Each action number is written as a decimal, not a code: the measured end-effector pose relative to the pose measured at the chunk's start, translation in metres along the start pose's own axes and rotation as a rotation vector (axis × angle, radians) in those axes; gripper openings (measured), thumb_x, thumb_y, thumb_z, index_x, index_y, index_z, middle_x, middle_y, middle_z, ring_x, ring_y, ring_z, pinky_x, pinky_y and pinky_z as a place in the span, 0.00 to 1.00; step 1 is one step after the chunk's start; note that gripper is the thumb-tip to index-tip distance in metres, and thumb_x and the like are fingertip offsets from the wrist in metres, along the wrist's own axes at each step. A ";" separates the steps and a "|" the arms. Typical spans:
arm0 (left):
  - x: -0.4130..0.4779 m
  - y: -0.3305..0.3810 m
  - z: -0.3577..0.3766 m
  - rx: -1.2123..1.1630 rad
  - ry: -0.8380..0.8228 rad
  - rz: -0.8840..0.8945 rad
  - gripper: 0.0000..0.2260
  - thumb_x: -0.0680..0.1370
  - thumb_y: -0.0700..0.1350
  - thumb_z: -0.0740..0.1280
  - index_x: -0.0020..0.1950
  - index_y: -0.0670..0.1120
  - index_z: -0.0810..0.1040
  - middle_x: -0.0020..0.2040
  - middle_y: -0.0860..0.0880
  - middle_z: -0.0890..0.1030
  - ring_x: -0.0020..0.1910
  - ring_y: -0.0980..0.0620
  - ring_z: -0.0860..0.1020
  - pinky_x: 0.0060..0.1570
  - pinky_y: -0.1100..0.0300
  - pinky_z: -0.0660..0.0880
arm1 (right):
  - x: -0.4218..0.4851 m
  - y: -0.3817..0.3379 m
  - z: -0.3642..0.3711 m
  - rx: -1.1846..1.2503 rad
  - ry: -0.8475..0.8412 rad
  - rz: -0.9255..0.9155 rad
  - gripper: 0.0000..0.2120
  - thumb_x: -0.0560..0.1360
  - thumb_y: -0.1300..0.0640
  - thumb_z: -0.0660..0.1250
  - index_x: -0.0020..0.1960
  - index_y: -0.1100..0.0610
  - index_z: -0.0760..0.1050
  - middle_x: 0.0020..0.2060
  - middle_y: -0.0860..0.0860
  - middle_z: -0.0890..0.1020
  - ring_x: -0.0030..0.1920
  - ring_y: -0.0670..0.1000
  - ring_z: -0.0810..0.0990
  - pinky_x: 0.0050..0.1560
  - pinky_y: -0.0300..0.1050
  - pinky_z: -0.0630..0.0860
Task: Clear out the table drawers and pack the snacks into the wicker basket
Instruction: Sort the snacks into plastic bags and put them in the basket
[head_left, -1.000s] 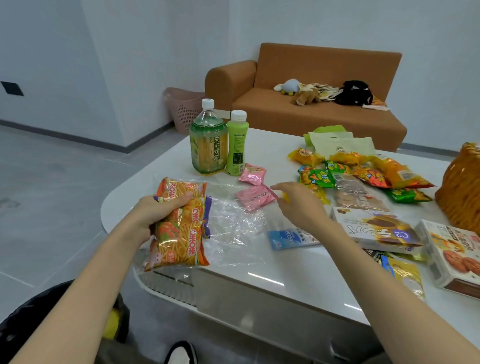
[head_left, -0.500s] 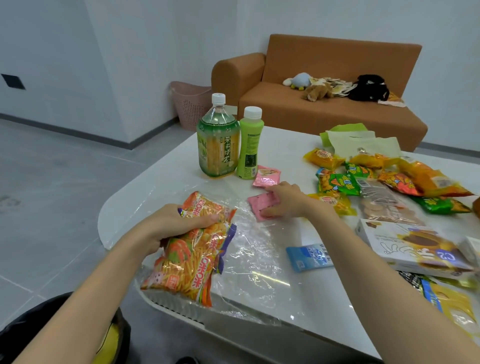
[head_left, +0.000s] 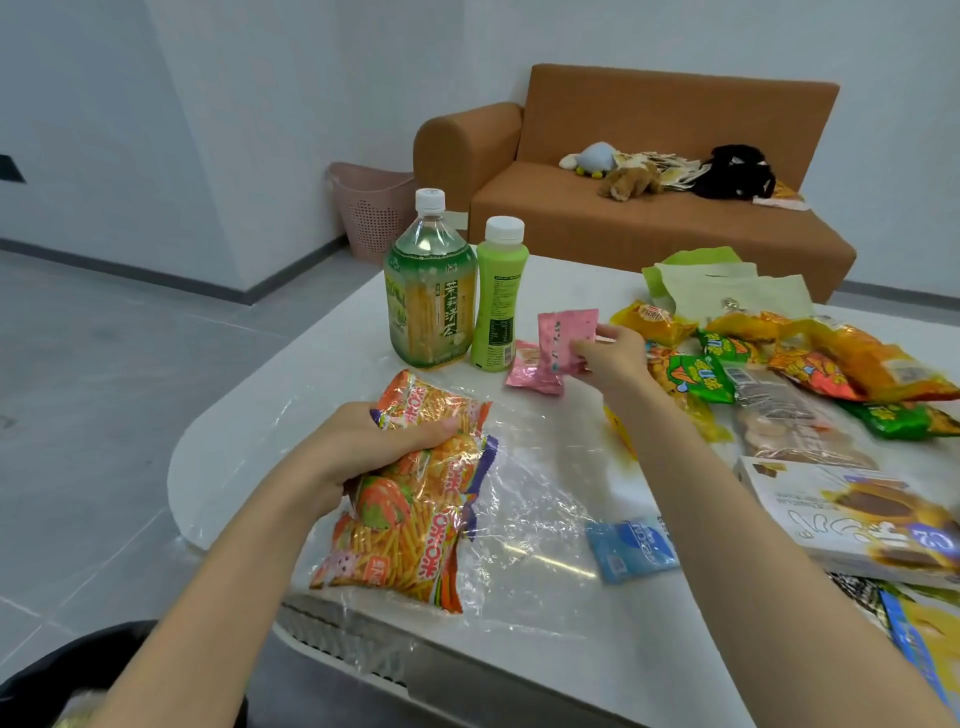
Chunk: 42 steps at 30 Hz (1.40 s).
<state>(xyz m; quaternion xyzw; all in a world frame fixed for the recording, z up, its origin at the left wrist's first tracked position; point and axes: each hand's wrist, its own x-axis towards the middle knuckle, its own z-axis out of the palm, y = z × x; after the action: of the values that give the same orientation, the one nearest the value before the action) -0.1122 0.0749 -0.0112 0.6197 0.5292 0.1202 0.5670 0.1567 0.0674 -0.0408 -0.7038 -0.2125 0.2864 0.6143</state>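
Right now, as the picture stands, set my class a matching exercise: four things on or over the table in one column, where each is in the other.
1 orange snack bags
2 upper pink packet
3 blue packet
4 large tea bottle

A lying flat on the table
B gripped by the left hand
C standing beside the green bottle
D pinched by the right hand

Pairs: 1-B, 2-D, 3-A, 4-C
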 end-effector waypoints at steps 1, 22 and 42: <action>0.002 0.001 0.001 -0.005 -0.001 0.006 0.25 0.62 0.59 0.76 0.52 0.49 0.76 0.47 0.48 0.82 0.43 0.49 0.81 0.35 0.59 0.75 | 0.004 0.004 0.005 0.018 0.004 0.011 0.22 0.73 0.71 0.66 0.66 0.64 0.70 0.55 0.63 0.80 0.41 0.56 0.82 0.45 0.52 0.81; 0.003 0.007 0.004 -0.019 -0.003 0.047 0.15 0.66 0.55 0.76 0.44 0.50 0.75 0.40 0.50 0.81 0.37 0.52 0.80 0.31 0.61 0.73 | 0.008 0.014 0.006 -0.551 -0.080 0.070 0.19 0.61 0.57 0.80 0.40 0.58 0.70 0.36 0.55 0.77 0.36 0.53 0.74 0.32 0.44 0.67; -0.048 0.000 0.017 -0.311 0.003 0.087 0.23 0.66 0.51 0.76 0.57 0.43 0.78 0.49 0.44 0.84 0.47 0.45 0.82 0.42 0.54 0.78 | -0.153 -0.053 -0.137 0.384 -0.321 0.133 0.09 0.75 0.58 0.68 0.53 0.60 0.76 0.43 0.55 0.85 0.44 0.53 0.84 0.47 0.49 0.82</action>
<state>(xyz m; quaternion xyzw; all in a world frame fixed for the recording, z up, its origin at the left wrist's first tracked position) -0.1193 0.0276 0.0049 0.5467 0.4777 0.2260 0.6495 0.1367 -0.1261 0.0446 -0.5322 -0.2021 0.4693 0.6750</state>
